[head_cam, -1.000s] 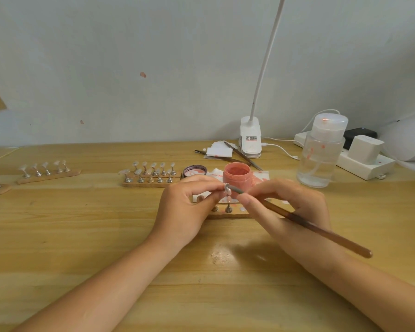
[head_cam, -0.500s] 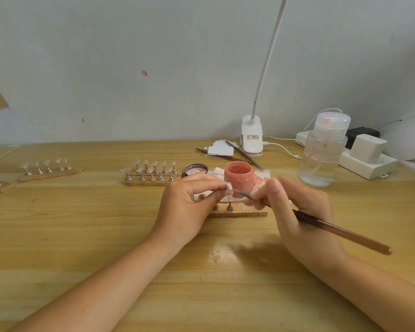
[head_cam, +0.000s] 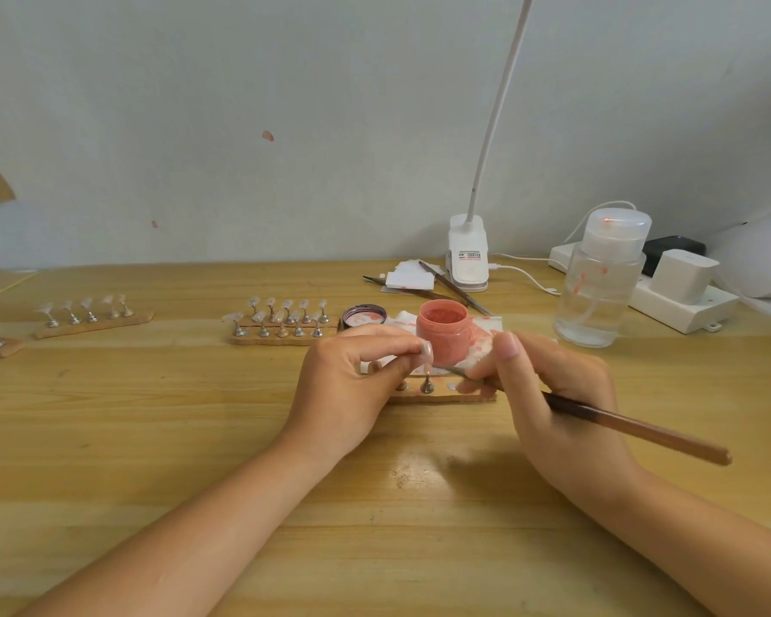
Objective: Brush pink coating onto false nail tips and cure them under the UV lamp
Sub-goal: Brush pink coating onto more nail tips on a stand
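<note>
The left hand [head_cam: 348, 385] pinches one false nail tip [head_cam: 426, 352] on its stand, just before the open pink jar [head_cam: 444, 334] near the desk's middle. The right hand [head_cam: 548, 389] has its grip curled round the brush [head_cam: 633, 427], bristles pointing at the tip but apart from it. This looks like the coating step; next the brush likely needs a steady stroke along the tip. The wooden desk [head_cam: 152, 438] meets a plain pale wall [head_cam: 286, 104]; more tips on strips [head_cam: 281, 325] stand toward the left

Brush [head_cam: 633, 423] tip behind right hand [head_cam: 553, 394]
</note>
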Available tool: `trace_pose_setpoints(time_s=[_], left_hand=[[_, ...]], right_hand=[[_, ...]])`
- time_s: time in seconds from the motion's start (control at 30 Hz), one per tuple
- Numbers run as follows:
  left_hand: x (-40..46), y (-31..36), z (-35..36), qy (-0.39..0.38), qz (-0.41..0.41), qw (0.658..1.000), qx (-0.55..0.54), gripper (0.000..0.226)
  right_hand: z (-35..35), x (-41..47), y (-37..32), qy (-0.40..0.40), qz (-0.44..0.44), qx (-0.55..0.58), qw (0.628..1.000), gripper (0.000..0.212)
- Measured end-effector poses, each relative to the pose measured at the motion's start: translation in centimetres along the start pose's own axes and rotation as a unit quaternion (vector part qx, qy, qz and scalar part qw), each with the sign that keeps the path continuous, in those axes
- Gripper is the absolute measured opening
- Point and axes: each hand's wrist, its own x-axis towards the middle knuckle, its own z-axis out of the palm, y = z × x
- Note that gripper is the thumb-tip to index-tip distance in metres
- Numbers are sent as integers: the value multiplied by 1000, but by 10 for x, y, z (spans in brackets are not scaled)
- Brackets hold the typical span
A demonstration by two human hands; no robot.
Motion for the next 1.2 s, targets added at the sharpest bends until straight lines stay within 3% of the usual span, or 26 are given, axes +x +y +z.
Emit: trace_pose_setpoints(time_s=[0.1, 0.33, 0.5, 0.67, 1.0, 1.2], left_hand=[[0, -1, 0, 0, -1, 1000, 7, 27], [1, 5, -1, 8, -17, 1000, 7, 32], [0, 8, -2, 15, -35, 999, 1, 25], [0, 8, -4, 13, -56, 998, 10, 19], [1, 8, -4, 16, -49, 998, 24, 30], [1, 9, -4, 12, -48, 998, 25, 28]], right_hand=[[1, 1, 0, -11, 8, -32, 999, 37], [-5, 5, -4, 16, 58, 41, 997, 24], [-15, 26, -1, 102, 162, 74, 979, 44], [-20, 64, 17, 101, 179, 30, 978, 48], [12, 89, 41, -60, 202, -212, 954, 54], [16, 90, 38, -78, 188, -244, 948, 55]])
